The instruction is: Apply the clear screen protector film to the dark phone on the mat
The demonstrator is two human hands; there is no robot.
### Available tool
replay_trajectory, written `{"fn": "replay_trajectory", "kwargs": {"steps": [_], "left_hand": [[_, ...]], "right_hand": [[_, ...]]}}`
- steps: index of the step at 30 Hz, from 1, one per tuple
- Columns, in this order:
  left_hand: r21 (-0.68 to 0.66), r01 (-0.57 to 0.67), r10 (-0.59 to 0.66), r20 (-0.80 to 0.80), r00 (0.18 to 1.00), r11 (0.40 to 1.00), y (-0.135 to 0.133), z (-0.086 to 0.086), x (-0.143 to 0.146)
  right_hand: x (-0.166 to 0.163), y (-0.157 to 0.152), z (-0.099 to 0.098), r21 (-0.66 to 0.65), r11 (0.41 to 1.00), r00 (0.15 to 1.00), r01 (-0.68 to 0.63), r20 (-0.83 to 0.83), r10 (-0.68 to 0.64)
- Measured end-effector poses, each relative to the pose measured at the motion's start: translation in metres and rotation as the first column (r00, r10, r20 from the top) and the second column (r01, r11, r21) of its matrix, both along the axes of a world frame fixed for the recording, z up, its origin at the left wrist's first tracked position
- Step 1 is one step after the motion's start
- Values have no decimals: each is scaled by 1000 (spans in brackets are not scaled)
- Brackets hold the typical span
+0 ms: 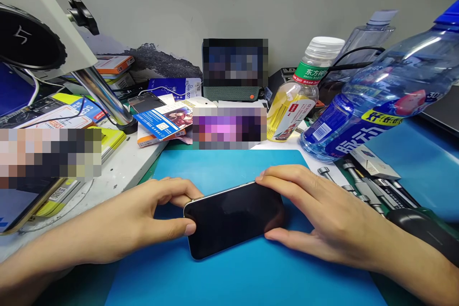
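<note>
A black smartphone [233, 217] with a dark screen lies face up on a blue work mat [229, 272]. My left hand [150, 215] pinches its left end, thumb on the near corner and fingers curled at the far corner. My right hand [322, 220] grips the right end, index finger along the far edge and thumb against the near edge. Both hands are closed on the phone.
A yellow-liquid bottle [292, 103] and a large blue water bottle [380, 95] stand at the back right. Metal tools [362, 184] and a black mouse [419, 224] lie to the right. Boxes and cards [165, 122], a metal post [103, 95] and another phone [21, 205] crowd the left.
</note>
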State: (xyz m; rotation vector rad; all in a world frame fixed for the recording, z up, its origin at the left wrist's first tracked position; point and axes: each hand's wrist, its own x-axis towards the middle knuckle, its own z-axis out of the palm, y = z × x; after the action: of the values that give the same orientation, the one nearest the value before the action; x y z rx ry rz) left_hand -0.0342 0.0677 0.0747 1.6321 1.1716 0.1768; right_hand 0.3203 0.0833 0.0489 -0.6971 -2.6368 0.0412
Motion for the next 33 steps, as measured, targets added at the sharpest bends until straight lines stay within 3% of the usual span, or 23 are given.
{"fn": "replay_trajectory", "kwargs": {"steps": [11,33], "left_hand": [[-63,18,-19,-3,1000,998,2,-2,-2],[-45,22,-22,-10,1000,999,1,-6,-4]], "right_hand": [[-1,1,1,27,1000,1000,1,6,-1],[1,1,-1,12,1000,1000,0,5,0]]}}
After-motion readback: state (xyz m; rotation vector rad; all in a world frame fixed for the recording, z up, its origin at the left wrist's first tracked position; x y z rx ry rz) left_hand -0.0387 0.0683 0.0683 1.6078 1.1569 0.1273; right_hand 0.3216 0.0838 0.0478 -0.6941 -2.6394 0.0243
